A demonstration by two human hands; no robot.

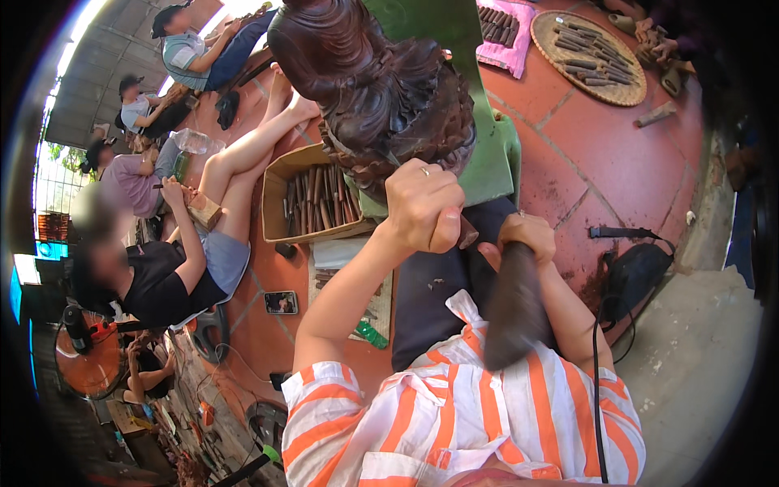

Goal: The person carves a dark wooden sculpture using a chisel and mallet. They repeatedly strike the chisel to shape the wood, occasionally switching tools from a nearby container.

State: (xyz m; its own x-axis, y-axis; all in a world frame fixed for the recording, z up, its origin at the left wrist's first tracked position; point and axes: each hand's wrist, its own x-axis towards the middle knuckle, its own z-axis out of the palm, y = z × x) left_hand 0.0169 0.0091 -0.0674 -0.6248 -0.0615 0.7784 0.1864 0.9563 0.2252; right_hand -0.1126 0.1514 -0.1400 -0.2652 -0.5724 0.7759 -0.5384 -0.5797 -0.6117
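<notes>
A dark carved wooden statue (389, 105) of a robed seated figure leans on a green support (491, 154) in front of me. My left hand (423, 203) is closed in a fist against the statue's lower carved base. From it sticks out the brown wooden handle (468, 234) of a chisel; its blade is hidden by the hand and the base. My right hand (527, 235), to the right and nearer my body, grips a dark wooden mallet (513, 312). The mallet's thick head hangs down toward my striped shirt, slightly blurred, apart from the chisel handle.
A cardboard box (273, 203) of wooden-handled tools stands left of the statue. A phone (281, 303) lies on the tiles. At far right are a woven tray (545, 40) of tools and a black bag (637, 272). A person (174, 260) sits close on the left, others behind.
</notes>
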